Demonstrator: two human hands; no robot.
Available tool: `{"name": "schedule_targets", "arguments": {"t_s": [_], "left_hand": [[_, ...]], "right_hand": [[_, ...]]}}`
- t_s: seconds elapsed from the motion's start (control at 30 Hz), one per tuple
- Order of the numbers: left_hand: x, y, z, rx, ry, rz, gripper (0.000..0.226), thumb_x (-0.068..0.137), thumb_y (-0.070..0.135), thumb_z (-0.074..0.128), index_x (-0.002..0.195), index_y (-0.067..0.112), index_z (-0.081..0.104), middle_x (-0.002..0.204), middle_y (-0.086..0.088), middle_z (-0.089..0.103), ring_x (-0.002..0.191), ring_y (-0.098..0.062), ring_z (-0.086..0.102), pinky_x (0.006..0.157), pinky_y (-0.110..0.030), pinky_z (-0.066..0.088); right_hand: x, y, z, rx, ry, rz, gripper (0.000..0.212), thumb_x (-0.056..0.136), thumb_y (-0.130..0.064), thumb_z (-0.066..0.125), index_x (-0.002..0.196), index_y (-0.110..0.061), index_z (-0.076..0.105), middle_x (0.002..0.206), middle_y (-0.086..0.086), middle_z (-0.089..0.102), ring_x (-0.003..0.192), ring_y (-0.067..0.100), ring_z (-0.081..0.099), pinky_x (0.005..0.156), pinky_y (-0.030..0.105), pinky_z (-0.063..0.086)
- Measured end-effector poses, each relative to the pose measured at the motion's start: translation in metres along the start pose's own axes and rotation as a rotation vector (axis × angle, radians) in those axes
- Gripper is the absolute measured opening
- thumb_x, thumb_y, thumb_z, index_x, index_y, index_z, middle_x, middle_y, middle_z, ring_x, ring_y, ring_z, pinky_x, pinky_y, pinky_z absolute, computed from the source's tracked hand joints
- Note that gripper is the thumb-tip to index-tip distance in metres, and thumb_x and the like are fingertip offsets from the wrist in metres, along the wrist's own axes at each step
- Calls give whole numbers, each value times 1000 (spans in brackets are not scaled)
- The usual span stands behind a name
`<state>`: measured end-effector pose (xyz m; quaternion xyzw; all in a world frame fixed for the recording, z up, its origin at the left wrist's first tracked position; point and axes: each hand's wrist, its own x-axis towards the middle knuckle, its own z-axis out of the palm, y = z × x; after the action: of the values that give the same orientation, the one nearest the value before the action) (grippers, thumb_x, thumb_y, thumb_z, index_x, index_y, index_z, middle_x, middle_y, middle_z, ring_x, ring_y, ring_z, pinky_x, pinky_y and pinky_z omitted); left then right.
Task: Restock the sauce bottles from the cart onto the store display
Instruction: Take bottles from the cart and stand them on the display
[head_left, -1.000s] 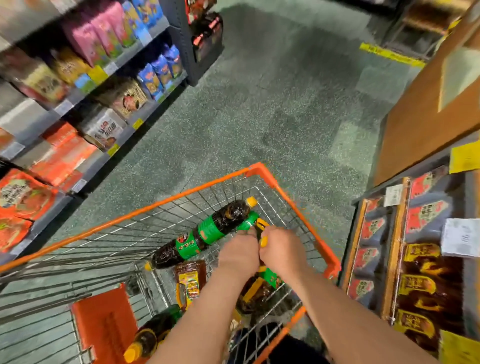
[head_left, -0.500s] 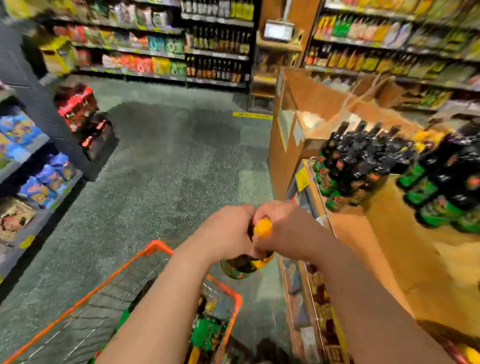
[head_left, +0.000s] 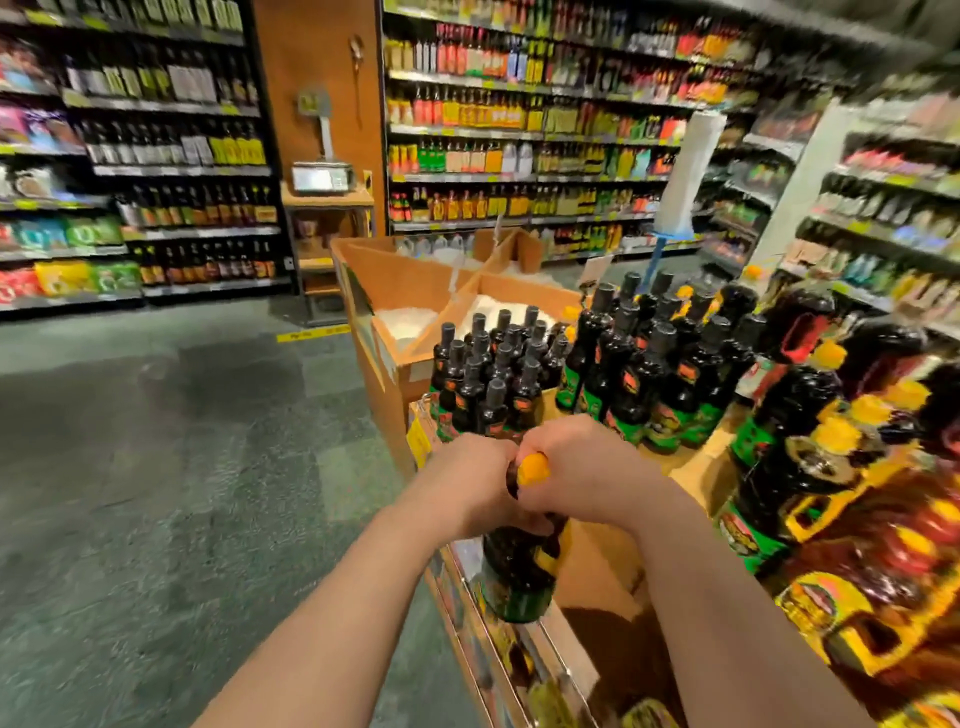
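Hands (head_left: 524, 480) round upright bottle (head_left: 519, 566), cap-up

Glossy dark sauce bottle (head_left: 517, 566) — smooth yellow cap (head_left: 535, 467); matt wooden display (head_left: 597, 566).

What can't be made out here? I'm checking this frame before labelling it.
Head view only:
- Bottle: neck hidden by left hand and right hand; label blurred.
- Big bottles at right: smeared by motion blur.
- Wall shelves: labels too small to read.
- Cart: out of frame.

bottle labels (head_left: 519, 587), shelf tags (head_left: 524, 179) — all blurred, nothing legible
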<state>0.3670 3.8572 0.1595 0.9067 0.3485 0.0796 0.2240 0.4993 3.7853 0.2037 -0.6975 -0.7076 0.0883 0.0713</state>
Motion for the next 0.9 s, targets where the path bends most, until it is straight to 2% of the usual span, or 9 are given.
{"name": "schedule_targets", "arguments": {"t_s": [0.1, 0.2, 0.3, 0.47, 0.53, 0.6, 0.7, 0.8, 0.9], "left_hand": [[30, 21, 10, 30, -51, 98, 44, 61, 64, 78, 86, 33, 60, 79, 12, 61, 75, -15, 57, 61, -30, 47], [51, 37, 17, 9, -72, 170, 39, 65, 58, 80, 77, 32, 54, 68, 13, 56, 69, -14, 56, 51, -28, 41], [75, 51, 22, 10, -101, 228, 40, 64, 57, 80, 75, 27, 56, 64, 11, 57, 62, -11, 55, 53, -34, 45], [119, 74, 21, 38, -177, 317, 43, 66, 58, 79, 70, 25, 52, 62, 9, 52, 57, -7, 47, 48, -30, 35], [141, 81, 20, 8, -204, 349, 42, 64, 58, 80, 74, 24, 59, 68, 8, 60, 63, -10, 55, 53, -32, 45], [162, 92, 16, -13, -205, 374, 42, 61, 59, 80, 76, 25, 62, 73, 7, 64, 70, -13, 60, 62, -36, 53], [195, 110, 7, -34, -186, 446, 43, 62, 56, 82, 83, 24, 64, 79, 7, 66, 76, -14, 62, 70, -38, 54], [226, 127, 6, -149, -167, 487, 46, 64, 51, 83, 92, 21, 61, 88, 5, 66, 86, -15, 62, 77, -38, 53], [250, 146, 11, -131, -161, 539, 52, 67, 49, 81, 102, 19, 57, 95, 2, 65, 94, -19, 61, 83, -38, 52]], "right_hand": [[-3, 33, -6, -16, -22, 70, 20, 68, -40, 68, 79, -26, 59, 78, -5, 55, 73, 15, 53, 64, 37, 53], [-9, 54, -13, -26, -33, 139, 24, 71, -36, 69, 67, -23, 49, 68, -2, 49, 58, 13, 43, 52, 33, 41], [-11, 74, -17, 2, -15, 207, 24, 72, -33, 69, 63, -26, 47, 67, -2, 50, 57, 13, 44, 49, 31, 38], [-7, 111, -30, -19, -5, 328, 23, 72, -37, 68, 82, -17, 61, 75, -2, 55, 69, 16, 52, 56, 31, 44], [-5, 123, -40, 1, 36, 362, 20, 72, -34, 67, 82, -19, 60, 75, -5, 55, 69, 15, 52, 51, 23, 41], [-4, 137, -53, 5, 88, 412, 18, 70, -34, 67, 83, -24, 58, 77, -6, 56, 71, 14, 53, 54, 26, 46], [2, 159, -76, -17, 135, 467, 21, 68, -36, 70, 80, -20, 62, 76, -4, 61, 72, 15, 56, 65, 34, 51], [6, 178, -99, 52, 192, 554, 21, 68, -30, 72, 85, -18, 69, 77, 0, 65, 73, 14, 59, 65, 31, 49], [8, 197, -112, 50, 201, 632, 23, 68, -31, 73, 88, -20, 70, 81, -1, 65, 75, 14, 58, 69, 40, 52]]}}
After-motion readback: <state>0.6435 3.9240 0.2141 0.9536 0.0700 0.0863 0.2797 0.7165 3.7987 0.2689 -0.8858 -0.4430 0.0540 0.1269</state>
